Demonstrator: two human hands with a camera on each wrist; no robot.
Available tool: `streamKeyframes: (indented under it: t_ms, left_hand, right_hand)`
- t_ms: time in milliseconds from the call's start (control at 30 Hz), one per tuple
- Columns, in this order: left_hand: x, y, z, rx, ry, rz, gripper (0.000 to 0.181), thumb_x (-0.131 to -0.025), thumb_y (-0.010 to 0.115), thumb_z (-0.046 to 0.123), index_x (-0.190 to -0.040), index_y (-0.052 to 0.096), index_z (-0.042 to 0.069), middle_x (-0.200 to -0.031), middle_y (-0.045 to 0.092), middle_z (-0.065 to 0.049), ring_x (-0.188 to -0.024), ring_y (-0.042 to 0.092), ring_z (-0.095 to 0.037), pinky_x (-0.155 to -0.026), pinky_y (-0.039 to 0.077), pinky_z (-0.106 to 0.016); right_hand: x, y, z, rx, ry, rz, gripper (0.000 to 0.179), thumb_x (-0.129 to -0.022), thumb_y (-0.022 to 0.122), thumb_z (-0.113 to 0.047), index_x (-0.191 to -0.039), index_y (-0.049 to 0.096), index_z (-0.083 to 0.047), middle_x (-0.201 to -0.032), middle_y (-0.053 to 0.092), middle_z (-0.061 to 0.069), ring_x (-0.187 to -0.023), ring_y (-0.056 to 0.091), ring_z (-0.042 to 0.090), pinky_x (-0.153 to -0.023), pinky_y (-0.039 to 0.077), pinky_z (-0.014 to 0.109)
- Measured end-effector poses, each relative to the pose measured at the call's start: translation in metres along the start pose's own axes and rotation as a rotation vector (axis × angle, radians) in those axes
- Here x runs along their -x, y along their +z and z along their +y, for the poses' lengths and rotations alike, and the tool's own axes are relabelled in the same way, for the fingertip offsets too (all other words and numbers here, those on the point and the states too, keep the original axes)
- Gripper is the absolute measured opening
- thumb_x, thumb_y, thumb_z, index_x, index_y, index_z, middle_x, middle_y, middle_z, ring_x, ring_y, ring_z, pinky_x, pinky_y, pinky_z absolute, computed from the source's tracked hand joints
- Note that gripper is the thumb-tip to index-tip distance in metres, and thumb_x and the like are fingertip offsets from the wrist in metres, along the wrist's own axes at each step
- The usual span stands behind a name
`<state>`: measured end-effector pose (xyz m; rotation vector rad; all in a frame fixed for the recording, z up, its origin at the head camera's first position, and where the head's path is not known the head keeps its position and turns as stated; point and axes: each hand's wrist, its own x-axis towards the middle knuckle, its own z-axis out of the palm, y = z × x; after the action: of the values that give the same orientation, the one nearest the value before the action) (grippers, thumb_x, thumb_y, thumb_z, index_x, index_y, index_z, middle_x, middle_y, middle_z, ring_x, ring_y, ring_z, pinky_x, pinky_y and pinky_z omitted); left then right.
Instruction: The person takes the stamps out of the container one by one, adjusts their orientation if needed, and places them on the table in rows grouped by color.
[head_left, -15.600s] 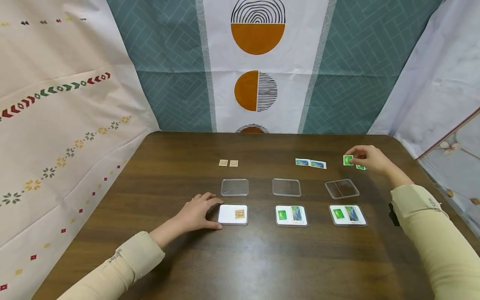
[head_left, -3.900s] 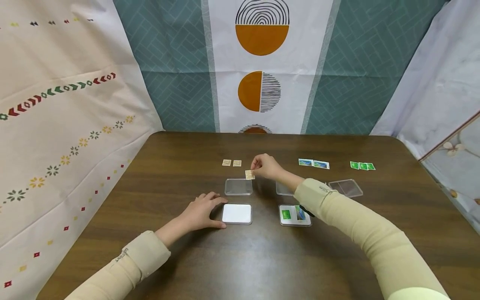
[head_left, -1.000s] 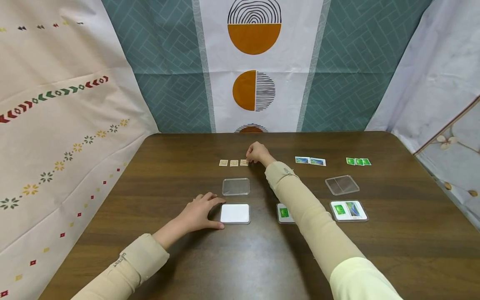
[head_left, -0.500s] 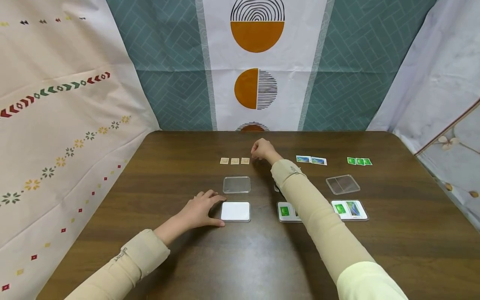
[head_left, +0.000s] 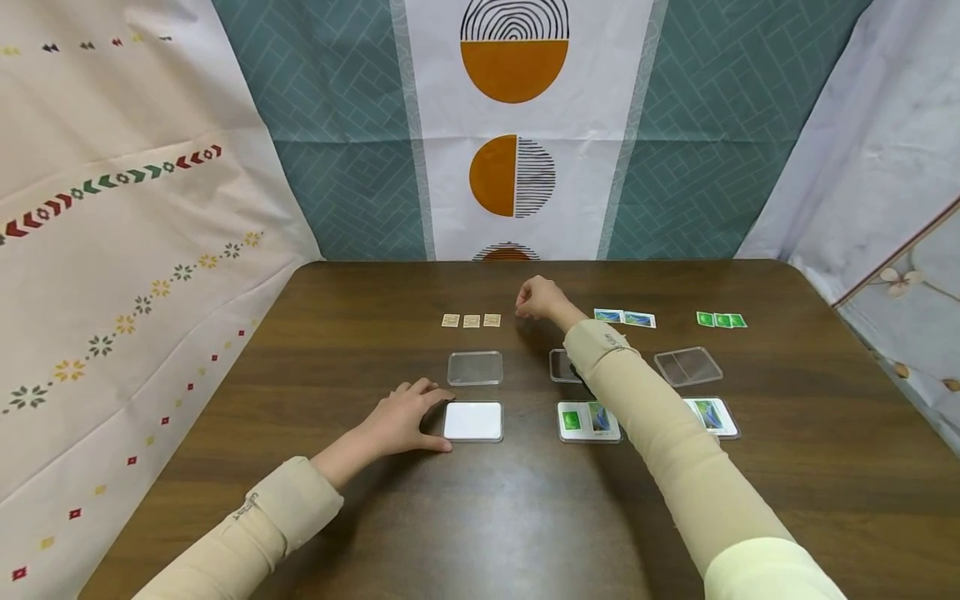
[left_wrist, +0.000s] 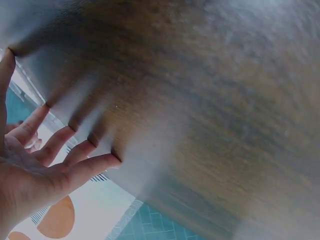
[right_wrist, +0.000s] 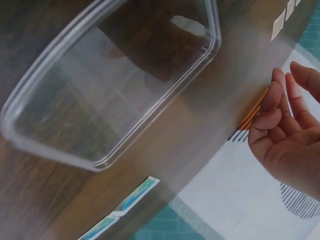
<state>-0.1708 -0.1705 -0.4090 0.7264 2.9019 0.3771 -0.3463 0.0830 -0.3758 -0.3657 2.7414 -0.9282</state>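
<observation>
Left hand point(head_left: 401, 421): fingers extended and spread, clasping nothing; thumb and forefinger lie at the left corners of the white-card case point(head_left: 472, 422), probably to keep it from sliding.
Right hand point(head_left: 542, 300): loosely curled, nothing visible between its fingers; it is beyond and right of the white-card case.
White-card case: flat on the table point(head_left: 480, 525), its face showing no stamp.
Filled cases: right of the white-card case, a middle case point(head_left: 589, 433) showing one green and one blue stamp, then a right case point(head_left: 724, 422) partly behind the sleeve.
Clear lids: one point(head_left: 476, 368) just beyond the white-card case, two more to its right point(head_left: 562, 367) point(head_left: 688, 367), seemingly paired with the cases.
Stamps: beyond the lids, three tan stamps point(head_left: 471, 321) directly past the white-card case, two blue stamps point(head_left: 639, 319) and three green stamps point(head_left: 722, 320) farther right, apparently grouped by design.
</observation>
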Motion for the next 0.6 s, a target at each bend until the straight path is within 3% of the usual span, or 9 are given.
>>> streamKeyframes:
  t_ms: [167,400,600]
  left_hand:
    - [-0.001,-0.002,0.001,-0.004,0.017,-0.003,0.071,-0.07,0.078,0.049,-0.13,0.056,0.017,-0.126,0.054,-0.013,-0.109,0.052,-0.038,-0.084,0.044,-0.062]
    - [0.0,-0.003,0.001,-0.006,0.023,-0.003,0.071,-0.069,0.078,0.049,-0.129,0.056,0.018,-0.124,0.055,-0.012,-0.107,0.053,-0.036,-0.082,0.046,-0.059]
    - [0.0,-0.003,-0.001,0.001,0.027,-0.009,0.071,-0.069,0.079,0.048,-0.129,0.056,0.017,-0.124,0.055,-0.012,-0.107,0.053,-0.036,-0.082,0.045,-0.06]
  right_hand:
    - [0.006,-0.005,0.006,-0.028,-0.006,-0.009,0.008,-0.081,0.066,-0.005,-0.085,0.062,0.0,-0.066,0.059,0.0,-0.053,0.049,0.007,-0.052,0.042,0.018]
    - [0.02,-0.008,0.003,-0.076,-0.046,-0.042,0.011,-0.082,0.065,-0.003,-0.091,0.063,0.003,-0.086,0.064,0.009,-0.059,0.051,0.007,-0.056,0.044,0.019]
    - [0.037,-0.01,0.007,-0.119,-0.107,-0.076,0.011,-0.084,0.063,-0.001,-0.093,0.061,0.005,-0.077,0.064,0.007,-0.056,0.047,0.007,-0.055,0.042,0.02]
